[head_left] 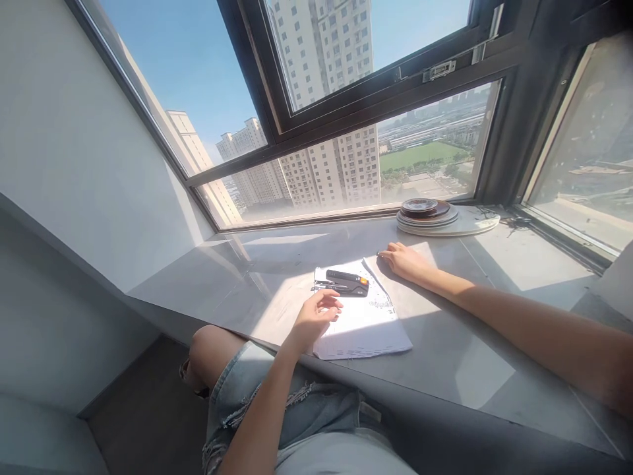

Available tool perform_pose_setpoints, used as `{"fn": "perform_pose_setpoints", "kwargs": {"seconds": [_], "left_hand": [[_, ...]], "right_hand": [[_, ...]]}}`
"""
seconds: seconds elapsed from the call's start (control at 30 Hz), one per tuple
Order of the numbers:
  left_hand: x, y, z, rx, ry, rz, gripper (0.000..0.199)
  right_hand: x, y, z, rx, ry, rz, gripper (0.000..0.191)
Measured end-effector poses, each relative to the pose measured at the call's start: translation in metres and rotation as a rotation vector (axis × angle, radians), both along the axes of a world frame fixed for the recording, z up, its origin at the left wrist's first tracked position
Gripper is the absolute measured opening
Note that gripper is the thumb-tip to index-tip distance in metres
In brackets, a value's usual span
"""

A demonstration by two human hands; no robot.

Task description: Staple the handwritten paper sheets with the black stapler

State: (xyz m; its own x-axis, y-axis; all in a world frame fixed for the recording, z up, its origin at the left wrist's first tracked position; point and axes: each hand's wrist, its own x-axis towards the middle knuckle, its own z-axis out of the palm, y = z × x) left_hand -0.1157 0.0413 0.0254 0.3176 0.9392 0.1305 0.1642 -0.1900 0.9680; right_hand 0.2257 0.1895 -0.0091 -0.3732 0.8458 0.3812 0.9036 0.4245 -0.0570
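Observation:
A black stapler (pixel 349 282) with an orange patch lies on white sheets of paper (pixel 366 330) on the windowsill. The sheets carry printed marks along one side and appear stacked. My left hand (pixel 319 318) hovers at the left edge of the paper, just below the stapler, its fingers loosely bent and apart with nothing in them. To the right of the paper, my right hand (pixel 404 261) rests on the sill with curled fingers. A tiny dark spot shows at its fingertips; whether it is a held object is too small to tell.
A stack of plates (pixel 428 214) stands on a pale board (pixel 477 223) by the window. Small dark items (pixel 517 223) lie in the right corner. The stone sill (pixel 198 284) ends at a front edge above my legs. Window frames (pixel 346 135) rise behind.

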Motion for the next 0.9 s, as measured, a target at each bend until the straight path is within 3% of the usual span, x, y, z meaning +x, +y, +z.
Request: {"fn": "perform_pose_setpoints", "kwargs": {"seconds": [0.1, 0.23, 0.37, 0.6, 0.9], "left_hand": [[-0.018, 0.039, 0.012, 0.120, 0.045, 0.052, 0.031], [-0.049, 0.112, 0.014, 0.307, 0.375, 0.517, 0.017], [-0.068, 0.156, -0.004, 0.287, 0.461, 0.533, 0.025], [-0.074, 0.173, -0.024, 0.293, 0.462, 0.386, 0.021], [-0.080, 0.162, -0.029, 0.327, 0.439, 0.418, 0.017]], "right_hand": [[0.001, 0.001, -0.001, 0.016, -0.039, -0.022, 0.040], [0.002, 0.002, -0.003, 0.023, -0.042, -0.016, 0.042], [0.001, 0.003, -0.005, 0.060, -0.001, -0.008, 0.044], [-0.003, -0.005, 0.004, 0.056, -0.012, -0.026, 0.035], [-0.005, -0.008, 0.009, 0.023, -0.021, -0.050, 0.033]]}}
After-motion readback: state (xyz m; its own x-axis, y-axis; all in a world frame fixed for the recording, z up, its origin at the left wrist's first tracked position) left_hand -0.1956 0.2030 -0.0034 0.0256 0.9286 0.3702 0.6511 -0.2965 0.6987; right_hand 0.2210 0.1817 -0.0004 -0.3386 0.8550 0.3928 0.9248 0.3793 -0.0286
